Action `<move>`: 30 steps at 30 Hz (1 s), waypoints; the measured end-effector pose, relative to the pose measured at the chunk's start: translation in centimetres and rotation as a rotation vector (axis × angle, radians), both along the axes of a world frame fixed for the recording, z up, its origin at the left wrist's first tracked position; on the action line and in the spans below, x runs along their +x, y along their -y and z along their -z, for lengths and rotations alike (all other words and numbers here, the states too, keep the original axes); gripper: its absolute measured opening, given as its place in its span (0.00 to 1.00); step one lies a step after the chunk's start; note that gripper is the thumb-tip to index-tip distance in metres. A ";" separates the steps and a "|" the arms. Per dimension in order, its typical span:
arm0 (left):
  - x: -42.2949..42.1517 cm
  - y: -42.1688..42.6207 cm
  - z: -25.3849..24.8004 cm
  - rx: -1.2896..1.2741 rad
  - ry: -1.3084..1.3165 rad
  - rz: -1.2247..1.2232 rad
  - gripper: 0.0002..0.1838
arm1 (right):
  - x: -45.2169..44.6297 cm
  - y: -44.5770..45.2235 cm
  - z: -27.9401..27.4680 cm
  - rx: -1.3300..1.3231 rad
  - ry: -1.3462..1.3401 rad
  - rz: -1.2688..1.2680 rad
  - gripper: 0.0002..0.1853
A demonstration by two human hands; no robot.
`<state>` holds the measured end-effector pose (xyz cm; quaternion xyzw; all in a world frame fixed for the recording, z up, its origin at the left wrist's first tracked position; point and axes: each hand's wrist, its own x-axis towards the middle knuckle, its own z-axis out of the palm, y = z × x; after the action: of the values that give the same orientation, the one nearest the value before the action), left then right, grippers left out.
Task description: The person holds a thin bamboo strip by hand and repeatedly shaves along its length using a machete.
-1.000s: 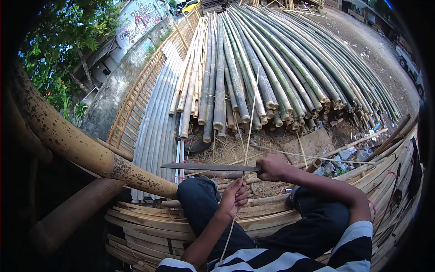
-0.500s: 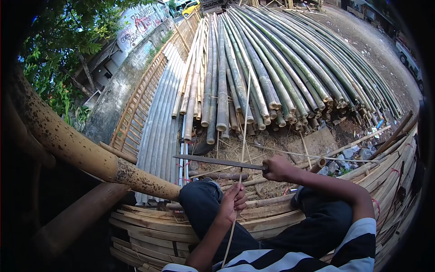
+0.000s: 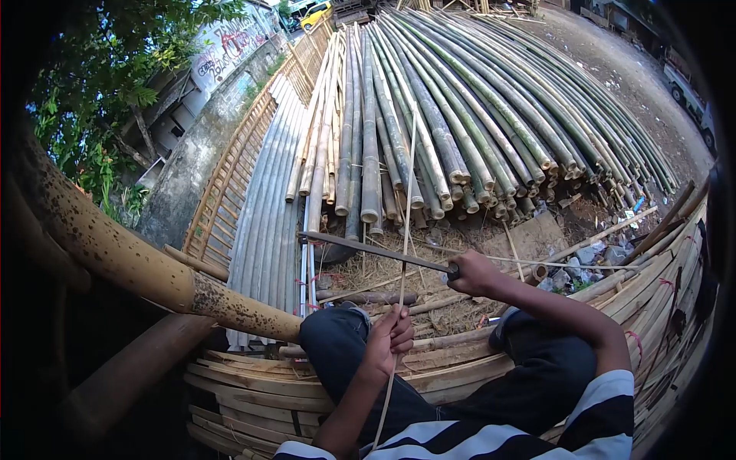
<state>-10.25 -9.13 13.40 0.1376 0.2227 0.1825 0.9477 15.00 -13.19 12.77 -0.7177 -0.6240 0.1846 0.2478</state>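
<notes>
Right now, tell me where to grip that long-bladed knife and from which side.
Take the knife by its handle, probably best from the person's right: the long blade points left, crossing the thin bamboo strip in view, so the handle end looks the safer hold. The right hand wraps it.

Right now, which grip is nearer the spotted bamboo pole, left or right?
Left. The left grip, closed on the thin strip, is right of the spotted bamboo pole; the right grip, holding the knife, is farther right and forward.
</notes>
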 end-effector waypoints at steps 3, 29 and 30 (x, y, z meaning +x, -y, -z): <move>0.5 0.1 1.4 0.237 -0.185 -0.022 0.13 | -2.7 0.0 -1.1 -0.112 0.202 -0.280 0.10; 0.3 1.1 2.4 0.266 -0.286 -0.014 0.08 | -0.4 -2.1 3.4 -0.068 0.258 -0.213 0.12; 0.3 1.3 2.7 0.244 -0.290 -0.007 0.08 | -0.1 -1.9 3.5 -0.102 0.297 -0.218 0.12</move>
<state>-9.97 -10.45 10.74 0.2757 0.3336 0.1895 0.8814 14.93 -11.32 9.25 -0.6768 -0.7177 0.1338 0.0946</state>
